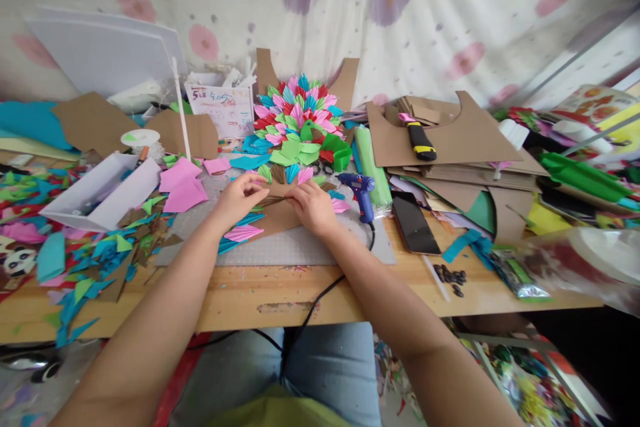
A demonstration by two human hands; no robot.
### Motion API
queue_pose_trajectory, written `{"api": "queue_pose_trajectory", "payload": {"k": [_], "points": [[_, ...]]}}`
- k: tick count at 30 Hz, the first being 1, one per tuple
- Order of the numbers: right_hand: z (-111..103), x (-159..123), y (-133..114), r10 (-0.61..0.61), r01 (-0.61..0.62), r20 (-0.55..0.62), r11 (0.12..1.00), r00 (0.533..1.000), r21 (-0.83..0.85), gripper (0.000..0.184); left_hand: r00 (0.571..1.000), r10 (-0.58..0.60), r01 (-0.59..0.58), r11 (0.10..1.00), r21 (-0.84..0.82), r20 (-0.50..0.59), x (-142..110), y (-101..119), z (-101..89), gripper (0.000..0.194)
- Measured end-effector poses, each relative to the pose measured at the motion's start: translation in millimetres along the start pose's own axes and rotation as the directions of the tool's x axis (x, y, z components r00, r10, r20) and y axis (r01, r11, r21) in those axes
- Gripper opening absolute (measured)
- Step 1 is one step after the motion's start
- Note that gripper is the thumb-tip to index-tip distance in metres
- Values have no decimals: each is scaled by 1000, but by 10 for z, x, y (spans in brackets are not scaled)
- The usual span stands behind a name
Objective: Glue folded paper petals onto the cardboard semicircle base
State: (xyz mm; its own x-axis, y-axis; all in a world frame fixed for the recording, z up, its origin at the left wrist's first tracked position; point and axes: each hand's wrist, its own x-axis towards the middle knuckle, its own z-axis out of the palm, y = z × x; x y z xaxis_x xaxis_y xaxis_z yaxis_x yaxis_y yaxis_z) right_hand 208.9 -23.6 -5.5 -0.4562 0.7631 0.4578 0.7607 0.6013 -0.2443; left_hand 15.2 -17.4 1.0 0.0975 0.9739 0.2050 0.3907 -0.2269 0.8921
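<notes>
My left hand [241,200] and my right hand [311,207] meet over a brown cardboard piece [280,217] on a grey mat [300,247]. Both pinch a small folded brown paper pleat [273,201] between their fingertips. Folded paper petals in green, blue and pink [287,175] line the cardboard's far edge. A pink folded petal [243,233] lies under my left wrist. Behind stands a round fan of many coloured paper petals [300,113].
A blue glue gun [361,188] sits right of my hand, its black cord running off the table edge. A dark phone [415,223], cardboard sheets with a yellow-black cutter [420,141], a white box [103,190], pink sheets [183,185] and paper scraps [100,247] crowd the table.
</notes>
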Motion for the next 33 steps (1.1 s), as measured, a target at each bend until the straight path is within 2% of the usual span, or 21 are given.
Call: {"api": "queue_pose_trajectory", "payload": {"k": [7, 12, 19, 23, 28, 30, 33], "points": [[-2, -12, -20, -6, 6, -12, 1000, 1000, 30, 15, 998, -18, 14, 997, -73, -59, 16, 18, 6, 34], [-2, -18, -48, -104, 102, 29, 994, 994, 44, 21, 994, -40, 29, 994, -101, -105, 27, 21, 31, 34], [27, -17, -82, -216, 208, 84, 973, 973, 99, 27, 994, 5, -11, 999, -50, -113, 53, -55, 69, 29], [56, -18, -89, -137, 135, 28, 989, 990, 65, 18, 990, -25, 15, 997, -72, -139, 60, -52, 86, 29], [62, -13, -78, 55, -53, -70, 998, 996, 25, 12, 970, -129, 62, 950, -306, -204, 48, 30, 92, 35], [63, -13, -69, 86, -84, -91, 996, 992, 23, 11, 975, -158, 88, 922, -378, -159, 42, 59, 90, 37], [72, -15, -58, 91, -89, -121, 996, 988, 23, 10, 986, -153, 115, 912, -393, -66, 34, 77, 89, 39]]}}
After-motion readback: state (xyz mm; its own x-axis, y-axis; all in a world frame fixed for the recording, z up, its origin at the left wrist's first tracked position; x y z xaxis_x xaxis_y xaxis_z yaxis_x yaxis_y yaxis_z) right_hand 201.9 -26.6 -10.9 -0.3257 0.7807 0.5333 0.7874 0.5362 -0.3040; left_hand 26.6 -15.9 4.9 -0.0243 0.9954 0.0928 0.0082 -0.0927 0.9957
